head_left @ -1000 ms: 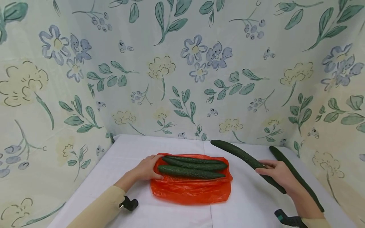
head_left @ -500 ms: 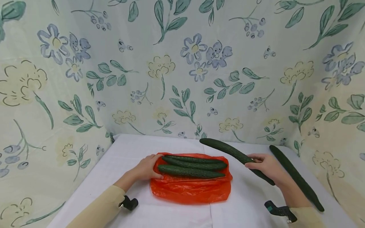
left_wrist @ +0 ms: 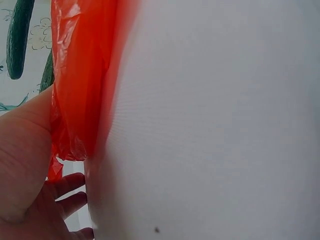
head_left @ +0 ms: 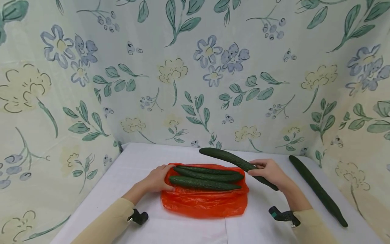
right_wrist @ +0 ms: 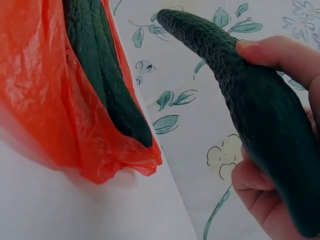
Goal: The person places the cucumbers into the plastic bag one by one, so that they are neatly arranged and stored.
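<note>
My right hand (head_left: 269,172) grips a dark green cucumber (head_left: 225,156) near its right part, thumb on one side and fingers curled on the other. The cucumber is raised, its far end tilted up behind the bag. In the right wrist view, this held cucumber (right_wrist: 250,95) is apart from the red bag (right_wrist: 45,90). My left hand (head_left: 156,179) holds the left end of the red plastic bag (head_left: 204,205), thumb at the near edge and fingers at the far edge. Inside the bag's opening lie 3 cucumbers (head_left: 204,183) side by side. Part of the left thumb is hidden in the left wrist view.
Another cucumber (head_left: 318,191) lies slantwise on the white tablecloth (head_left: 189,234) near the right edge. A floral curtain (head_left: 195,101) stands behind the table and along both sides.
My right hand has moved left with the cucumber, bringing it over toward the bag's back right corner. My left hand and the bag have stayed in place.
</note>
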